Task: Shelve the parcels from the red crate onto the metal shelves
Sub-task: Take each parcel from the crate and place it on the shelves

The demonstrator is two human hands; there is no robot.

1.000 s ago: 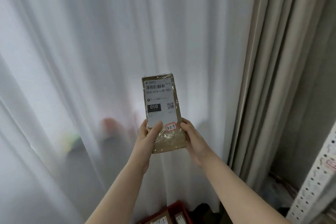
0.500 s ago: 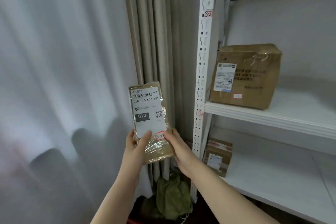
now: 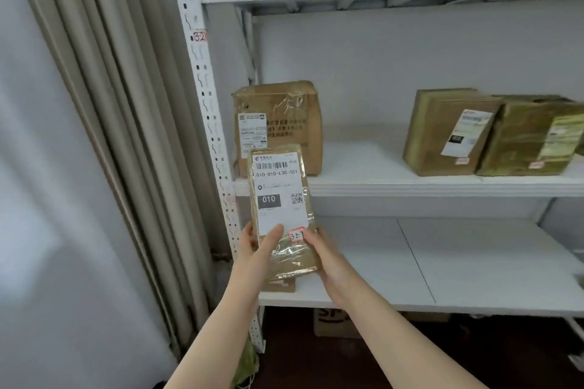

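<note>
I hold a slim brown parcel (image 3: 279,196) upright with both hands, in front of the white metal shelves (image 3: 410,186). Its white label reads 010-010-L30-551 and a small red-edged sticker says 32-9. My left hand (image 3: 256,257) grips its lower left edge with the thumb on the label. My right hand (image 3: 325,262) grips the lower right edge. The parcel stands before the left end of the shelves, beside the perforated upright (image 3: 208,123) marked 32. The red crate is out of view.
A taped cardboard box (image 3: 284,110) sits at the left of the middle shelf, two more boxes (image 3: 448,133) (image 3: 534,136) at its right. A small parcel (image 3: 281,286) lies on the lower shelf (image 3: 458,265) behind my hands. Beige curtains (image 3: 104,104) hang left. A carton (image 3: 335,324) sits underneath.
My view has swung right from the white curtain to the shelves, and I have come closer. The parcel stays upright in both hands, now in front of the shelf's left end.
</note>
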